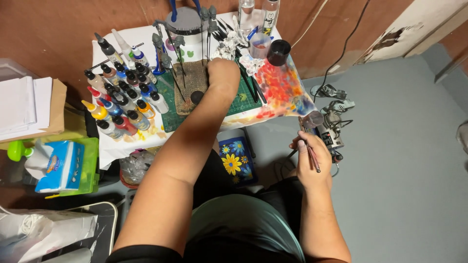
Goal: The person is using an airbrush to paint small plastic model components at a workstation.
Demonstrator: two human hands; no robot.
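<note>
Our right hand [312, 163] is closed round a thin paintbrush with a dark reddish handle [312, 155], held low over our lap, beside the small paint-stained counter [285, 95] rather than above it; an airbrush [331, 131] with its cable lies on the grey floor just past that hand. Our left hand [223, 73] reaches out over the green cutting mat [241, 100] toward the grey miniatures mounted on thin rods [168, 48]; its fingers are turned away from us, so we cannot tell whether it grips anything. A risk we judge from here: the outstretched forearm passes close to the cluster of dropper paint bottles with black caps and coloured labels [122, 97], and a sideways sweep could topple them or knock the rods. The black cup [278, 51] and the clear plastic cup [260, 46] near the counter's far edge could also spill. To the left, a blue-and-white tissue pack [58, 165] rests in a green tray [87, 168], with a stack of white paper [24, 104] behind it. Below the counter sits a dark blue box with yellow flowers [236, 158]
</note>
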